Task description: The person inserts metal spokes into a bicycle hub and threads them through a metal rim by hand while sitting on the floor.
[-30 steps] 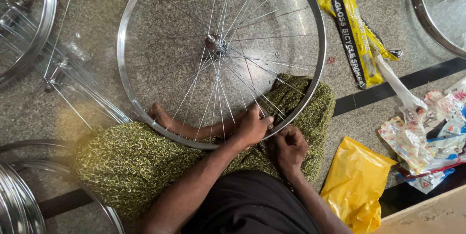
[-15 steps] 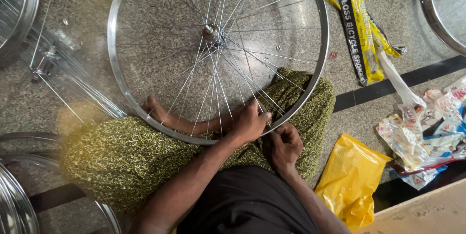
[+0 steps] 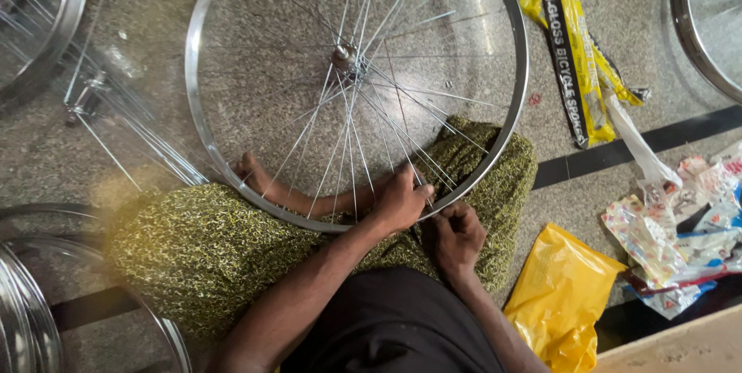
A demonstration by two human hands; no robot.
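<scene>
A silver bicycle wheel rim (image 3: 202,141) with thin spokes and a central hub (image 3: 345,54) rests on my crossed legs, which are covered in green patterned cloth (image 3: 193,257). My left hand (image 3: 399,200) lies inside the rim's near edge, fingers closed around a spoke (image 3: 402,149) where it meets the rim. My right hand (image 3: 457,235) sits just outside the same stretch of rim, fingers curled against it. What they pinch is hidden. A bare foot (image 3: 255,174) shows through the spokes.
Loose spokes (image 3: 147,145) and a hub lie on the stone floor at left. More rims (image 3: 58,48) sit at left, at lower left (image 3: 31,319) and top right (image 3: 696,40). A yellow-black spoke packet (image 3: 576,56), a yellow bag (image 3: 560,296) and crumpled wrappers (image 3: 672,241) lie at right.
The view has shifted a little. Both hands stay at the near edge of the rim, the right hand working close under it.
</scene>
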